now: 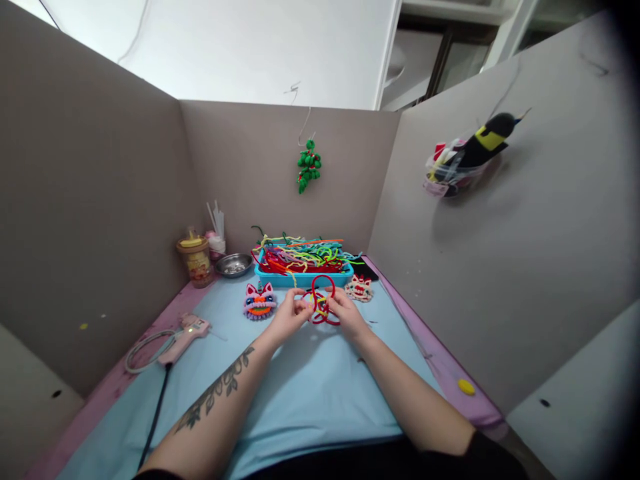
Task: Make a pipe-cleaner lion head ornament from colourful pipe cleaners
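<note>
Both hands hold a red looped pipe-cleaner piece [324, 279] with some yellow in its middle, raised a little above the blue cloth. My left hand [291, 313] pinches its left side, fingers closed. On its right side, the fingers of my right hand [347, 313] are closed on it. One round loop stands up between the hands. Left of my left hand lies a purple and orange lion-like face [260, 302]. A cream and red face [359, 288] lies just beyond my right hand. Behind the hands, a blue tray [280, 280] is heaped with coloured pipe cleaners [310, 255].
A pink glue gun [186, 339] with its cable lies at left on the cloth [320, 393]. A metal bowl [234, 265] and a lidded cup [196, 260] stand back left. A dark phone-like object [365, 270] is beside the tray. Grey panels [280, 207] enclose the table.
</note>
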`<state>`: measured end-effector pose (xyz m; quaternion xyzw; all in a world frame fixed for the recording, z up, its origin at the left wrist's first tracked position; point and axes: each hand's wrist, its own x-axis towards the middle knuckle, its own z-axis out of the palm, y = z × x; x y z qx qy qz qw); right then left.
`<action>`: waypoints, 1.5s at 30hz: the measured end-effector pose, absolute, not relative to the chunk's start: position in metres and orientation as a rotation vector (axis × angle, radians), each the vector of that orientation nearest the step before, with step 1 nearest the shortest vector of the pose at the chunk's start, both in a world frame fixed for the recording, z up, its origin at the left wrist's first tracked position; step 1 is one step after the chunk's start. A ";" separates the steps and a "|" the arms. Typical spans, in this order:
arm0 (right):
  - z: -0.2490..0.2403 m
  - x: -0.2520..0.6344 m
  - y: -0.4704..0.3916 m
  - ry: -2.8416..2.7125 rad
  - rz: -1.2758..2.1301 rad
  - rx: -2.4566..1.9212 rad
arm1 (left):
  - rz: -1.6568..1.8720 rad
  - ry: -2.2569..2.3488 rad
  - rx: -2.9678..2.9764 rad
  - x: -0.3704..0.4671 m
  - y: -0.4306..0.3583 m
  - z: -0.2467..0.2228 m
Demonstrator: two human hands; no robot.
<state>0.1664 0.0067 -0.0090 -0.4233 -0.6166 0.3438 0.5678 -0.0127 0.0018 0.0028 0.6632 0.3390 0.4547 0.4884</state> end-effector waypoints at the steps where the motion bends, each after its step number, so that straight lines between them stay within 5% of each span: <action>1: -0.007 0.167 0.006 -1.496 0.749 -1.008 | 1.119 0.830 1.659 -0.012 0.001 0.002; 23: -0.001 0.164 0.003 -1.430 0.542 -1.049 | 1.276 0.847 1.610 -0.006 0.001 0.002; 45: -0.001 0.173 0.003 -1.494 0.800 -1.011 | 1.146 0.874 1.708 -0.006 -0.003 -0.002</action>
